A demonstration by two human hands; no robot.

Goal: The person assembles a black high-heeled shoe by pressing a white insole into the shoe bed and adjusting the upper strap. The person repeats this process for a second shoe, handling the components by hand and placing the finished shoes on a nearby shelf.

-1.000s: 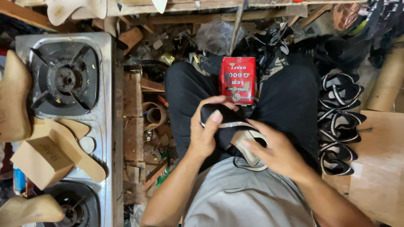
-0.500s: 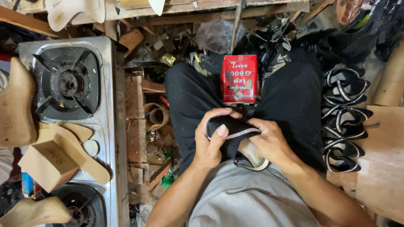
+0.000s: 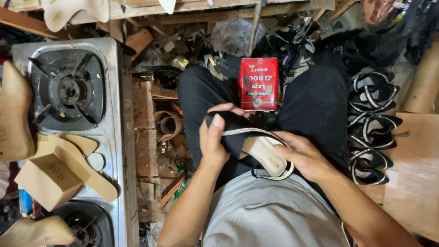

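Both hands (image 3: 215, 137) grip a sandal (image 3: 256, 146) behind a red can (image 3: 258, 83).

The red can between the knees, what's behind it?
Behind the red can lie black scraps and a crumpled dark plastic bag, with a thin rod leaning there. Whatever sits directly under the can is hidden.

Ahead: red tin (image 3: 258, 83) between the knees blocks reach.
Left: scrap-filled gap, then stove (image 3: 68, 91).
Right: stacked sandals (image 3: 372, 123) crowd the thigh.
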